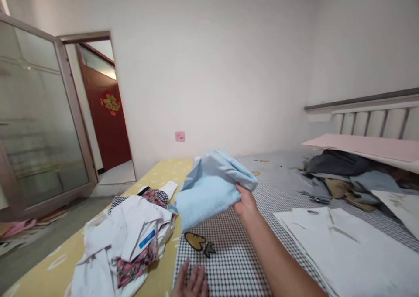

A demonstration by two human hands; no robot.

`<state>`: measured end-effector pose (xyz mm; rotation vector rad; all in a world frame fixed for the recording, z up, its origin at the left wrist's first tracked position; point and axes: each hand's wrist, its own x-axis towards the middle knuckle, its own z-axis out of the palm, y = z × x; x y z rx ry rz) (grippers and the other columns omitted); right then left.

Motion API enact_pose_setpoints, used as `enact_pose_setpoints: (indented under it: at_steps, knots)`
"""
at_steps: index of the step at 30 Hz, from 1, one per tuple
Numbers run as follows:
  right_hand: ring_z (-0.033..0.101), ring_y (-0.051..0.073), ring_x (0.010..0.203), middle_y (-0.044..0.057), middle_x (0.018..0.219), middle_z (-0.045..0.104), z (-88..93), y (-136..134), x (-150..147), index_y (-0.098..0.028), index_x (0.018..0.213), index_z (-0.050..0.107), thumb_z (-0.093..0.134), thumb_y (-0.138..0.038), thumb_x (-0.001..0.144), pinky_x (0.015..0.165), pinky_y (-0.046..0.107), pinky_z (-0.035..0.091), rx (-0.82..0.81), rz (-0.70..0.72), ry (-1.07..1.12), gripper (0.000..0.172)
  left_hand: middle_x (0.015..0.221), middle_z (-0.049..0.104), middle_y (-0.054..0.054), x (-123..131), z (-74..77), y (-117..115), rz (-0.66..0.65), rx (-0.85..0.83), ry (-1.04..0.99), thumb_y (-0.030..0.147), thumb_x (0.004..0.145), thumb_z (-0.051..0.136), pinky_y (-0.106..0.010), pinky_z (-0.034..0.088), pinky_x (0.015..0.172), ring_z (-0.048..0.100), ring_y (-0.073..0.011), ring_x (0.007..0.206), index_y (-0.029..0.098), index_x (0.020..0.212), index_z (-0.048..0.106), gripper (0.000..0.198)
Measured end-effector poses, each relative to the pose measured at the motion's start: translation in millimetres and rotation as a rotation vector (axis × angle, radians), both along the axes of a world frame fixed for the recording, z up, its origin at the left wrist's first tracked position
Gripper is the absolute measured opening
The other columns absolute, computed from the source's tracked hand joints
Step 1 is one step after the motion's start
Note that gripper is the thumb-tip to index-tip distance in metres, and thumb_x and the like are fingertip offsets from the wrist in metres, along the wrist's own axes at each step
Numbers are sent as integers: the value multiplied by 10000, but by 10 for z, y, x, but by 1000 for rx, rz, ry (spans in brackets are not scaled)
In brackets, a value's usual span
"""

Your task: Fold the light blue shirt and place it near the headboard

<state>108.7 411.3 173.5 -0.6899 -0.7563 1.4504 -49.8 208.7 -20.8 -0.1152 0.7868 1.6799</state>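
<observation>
My right hand [245,204] is closed on a folded light blue shirt [212,188], holding it above the bed, over the seam between the yellow sheet and the checked sheet [235,253]. My left hand [193,281] lies flat on the checked sheet at the bottom edge, fingers stretched out and apart, holding nothing. Just left of it sits a loose pile of white and floral clothes [127,240].
A white shirt [343,244] lies spread flat on the bed at the right. Dark, grey and tan clothes [343,175] are heaped by the headboard [369,114]. An open glass door [39,122] and a red door [108,114] stand at the left.
</observation>
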Motion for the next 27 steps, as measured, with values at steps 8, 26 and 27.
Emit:
enact_pose_setpoints:
  at_steps: [8, 26, 27]
  knots:
    - [619, 289, 1247, 80, 1208, 733, -1805, -1141, 727, -241, 1328, 537, 643, -424, 688, 992, 490, 560, -392, -140, 99, 674, 962, 761, -54, 323, 203, -283, -37, -22, 21, 542, 947, 503, -474, 565, 880, 744, -237, 855, 318, 1200, 576, 346]
    - [703, 264, 915, 10, 976, 715, -2136, -1275, 1723, -314, 1217, 521, 835, -312, 454, 848, 433, 570, -466, -159, -138, 824, 482, 472, 71, 508, 5, -248, 160, -394, 480, 267, 705, 768, -198, 334, 362, 450, -106, 370, 214, 741, 521, 255]
    - [691, 264, 939, 20, 1002, 698, -2148, -1257, 1857, -302, 1219, 518, 826, -343, 460, 875, 445, 555, -459, -253, -202, 819, 495, 481, 65, 455, -53, -319, 175, -419, 517, 270, 697, 752, -220, 382, 385, 485, -125, 391, 219, 753, 520, 244]
